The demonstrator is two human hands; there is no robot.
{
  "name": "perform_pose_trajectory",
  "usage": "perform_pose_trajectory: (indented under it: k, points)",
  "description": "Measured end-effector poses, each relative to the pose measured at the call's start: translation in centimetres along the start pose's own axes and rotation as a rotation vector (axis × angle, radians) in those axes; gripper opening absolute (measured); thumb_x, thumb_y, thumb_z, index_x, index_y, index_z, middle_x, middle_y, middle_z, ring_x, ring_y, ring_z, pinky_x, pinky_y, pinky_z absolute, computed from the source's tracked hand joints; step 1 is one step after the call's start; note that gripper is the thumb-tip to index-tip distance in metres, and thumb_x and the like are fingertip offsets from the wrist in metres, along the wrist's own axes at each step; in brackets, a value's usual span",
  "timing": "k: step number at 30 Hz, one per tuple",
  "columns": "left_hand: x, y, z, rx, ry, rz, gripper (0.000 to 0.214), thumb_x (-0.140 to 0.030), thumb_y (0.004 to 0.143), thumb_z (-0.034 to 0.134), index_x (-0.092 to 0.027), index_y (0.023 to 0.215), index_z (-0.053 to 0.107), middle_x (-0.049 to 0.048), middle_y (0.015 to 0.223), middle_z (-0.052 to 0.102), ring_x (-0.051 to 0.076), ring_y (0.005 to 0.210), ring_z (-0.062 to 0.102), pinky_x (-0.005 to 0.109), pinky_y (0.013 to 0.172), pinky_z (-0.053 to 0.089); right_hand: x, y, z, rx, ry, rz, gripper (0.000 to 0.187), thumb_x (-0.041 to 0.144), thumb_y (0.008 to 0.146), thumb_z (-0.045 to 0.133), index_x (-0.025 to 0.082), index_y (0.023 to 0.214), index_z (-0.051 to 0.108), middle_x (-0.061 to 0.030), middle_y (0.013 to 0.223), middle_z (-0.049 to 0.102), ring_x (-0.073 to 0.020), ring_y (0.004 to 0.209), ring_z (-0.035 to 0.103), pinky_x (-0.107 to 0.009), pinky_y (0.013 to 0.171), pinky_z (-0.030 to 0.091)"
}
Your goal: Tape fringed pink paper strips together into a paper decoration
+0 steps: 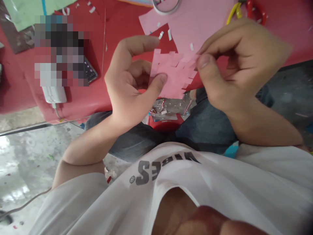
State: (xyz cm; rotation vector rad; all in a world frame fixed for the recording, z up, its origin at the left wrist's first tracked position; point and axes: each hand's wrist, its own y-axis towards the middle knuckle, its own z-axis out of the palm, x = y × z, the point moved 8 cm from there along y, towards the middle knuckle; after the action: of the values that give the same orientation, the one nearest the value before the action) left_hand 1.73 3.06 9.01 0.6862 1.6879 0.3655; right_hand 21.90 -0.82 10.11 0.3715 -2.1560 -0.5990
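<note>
Head view shows a notched piece of pink paper [171,73] held up between both hands, over the near edge of a red tabletop [293,36] and just above the person's lap. The left hand [129,81] grips it with the thumb pressed on the front and the fingers curled behind. The right hand [239,62] pinches its far corner between thumb and forefinger, with the other fingers curled inward. Neither hand is released.

From over here, the narrow tabs look like the weak spot: a sharp pull between the two grips could tear one off. A dark red paper sheet [166,42] lies close beneath, and a wider pink paper sheet [195,26] beyond it carries small white bits [160,35], perhaps tape. If these are sticky, a careless dip could snag the tabs.

Further out sit a clear tape roll [166,5] and scissors with yellow and red handles [251,9]. Below, a red container of scraps [166,120] sits beyond denim-covered knees [207,127], and anything dropped could slip down there or onto the concrete floor [31,156].
</note>
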Motion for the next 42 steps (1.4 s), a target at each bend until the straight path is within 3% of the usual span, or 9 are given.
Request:
perform_pose_trajectory:
  k: [4, 8, 13, 17, 21, 26, 29, 34, 42]
  points:
    - [-0.1, -0.2, 0.0, -0.008, -0.017, -0.070, 0.044, -0.061, 0.090, 0.075, -0.031, 0.120, 0.063, 0.0039, 0.117, 0.067, 0.008, 0.063, 0.057, 0.024, 0.047, 0.040, -0.1, -0.1, 0.0, -0.007, -0.027, -0.018, 0.017, 0.034, 0.101, 0.065, 0.021, 0.094, 0.074, 0.0057, 0.095, 0.074, -0.0112, 0.102, 0.070, -0.034, 0.096, 0.057]
    - [0.2, -0.3, 0.0, -0.022, 0.030, -0.031, 0.055, -0.071, 0.087, 0.074, -0.030, 0.122, 0.062, 0.0055, 0.116, 0.067, 0.010, 0.067, 0.059, 0.025, 0.049, 0.043, -0.4, -0.1, 0.1, -0.029, 0.020, 0.006, 0.017, 0.034, 0.100, 0.066, 0.023, 0.092, 0.075, 0.0053, 0.095, 0.076, -0.0119, 0.100, 0.071, -0.036, 0.097, 0.058]
    - [1.0, -0.2, 0.0, -0.062, -0.063, -0.044, 0.043, -0.064, 0.089, 0.072, -0.032, 0.117, 0.067, 0.0064, 0.109, 0.068, 0.013, 0.065, 0.059, 0.029, 0.047, 0.040, -0.6, 0.1, 0.6, -0.023, 0.161, 0.058, 0.012, 0.034, 0.096, 0.073, 0.023, 0.094, 0.076, 0.0050, 0.096, 0.076, -0.0111, 0.097, 0.070, -0.031, 0.087, 0.058]
    - [0.4, 0.2, 0.1, -0.062, -0.111, 0.024, 0.038, -0.057, 0.089, 0.078, -0.031, 0.116, 0.068, 0.0039, 0.101, 0.070, 0.011, 0.063, 0.059, 0.027, 0.043, 0.035, -1.2, 0.3, 1.2, 0.003, 0.333, 0.194, 0.016, 0.037, 0.093, 0.077, 0.022, 0.088, 0.075, 0.0021, 0.090, 0.075, -0.0130, 0.088, 0.069, -0.031, 0.075, 0.056]
    - [-0.2, 0.3, 0.0, -0.059, -0.101, 0.124, 0.042, -0.058, 0.091, 0.078, -0.029, 0.119, 0.067, 0.0021, 0.101, 0.072, 0.009, 0.066, 0.063, 0.024, 0.043, 0.036, -1.3, 0.5, 1.5, 0.031, 0.408, 0.225, 0.015, 0.034, 0.093, 0.079, 0.022, 0.085, 0.074, 0.0014, 0.088, 0.074, -0.0121, 0.086, 0.067, -0.030, 0.074, 0.053]
    - [0.7, 0.0, 0.1, -0.013, -0.108, 0.060, 0.047, -0.061, 0.091, 0.078, -0.027, 0.121, 0.065, 0.0023, 0.108, 0.072, 0.009, 0.076, 0.066, 0.023, 0.053, 0.045, -1.3, 0.6, 1.6, 0.065, 0.391, 0.206, 0.013, 0.033, 0.094, 0.075, 0.022, 0.087, 0.074, 0.0033, 0.088, 0.073, -0.0109, 0.087, 0.068, -0.028, 0.074, 0.051]
    - [1.1, -0.2, 0.2, 0.009, -0.120, 0.051, 0.047, -0.067, 0.095, 0.069, -0.027, 0.121, 0.064, 0.0014, 0.107, 0.072, 0.009, 0.080, 0.066, 0.022, 0.057, 0.049, -1.3, 0.5, 1.4, 0.053, 0.341, 0.195, 0.010, 0.032, 0.094, 0.075, 0.023, 0.090, 0.074, 0.0044, 0.089, 0.073, -0.0102, 0.090, 0.068, -0.027, 0.074, 0.051]
    - [1.6, -0.2, 0.5, -0.001, -0.246, -0.059, 0.043, -0.064, 0.099, 0.065, -0.025, 0.117, 0.068, 0.0036, 0.106, 0.074, 0.012, 0.086, 0.072, 0.025, 0.061, 0.057, -1.4, 0.2, 1.3, 0.045, 0.316, 0.214, 0.012, 0.034, 0.093, 0.076, 0.022, 0.091, 0.075, 0.0029, 0.087, 0.072, -0.0102, 0.084, 0.065, -0.028, 0.072, 0.050]
    - [2.3, 0.3, 0.3, 0.034, -0.370, 0.065, 0.034, -0.045, 0.098, 0.077, -0.021, 0.120, 0.071, 0.0023, 0.107, 0.078, 0.011, 0.089, 0.075, 0.024, 0.066, 0.063, -1.5, 0.1, 1.6, 0.079, 0.315, 0.244, 0.007, 0.027, 0.093, 0.073, 0.021, 0.091, 0.076, 0.0025, 0.088, 0.072, -0.0109, 0.086, 0.066, -0.029, 0.075, 0.051]
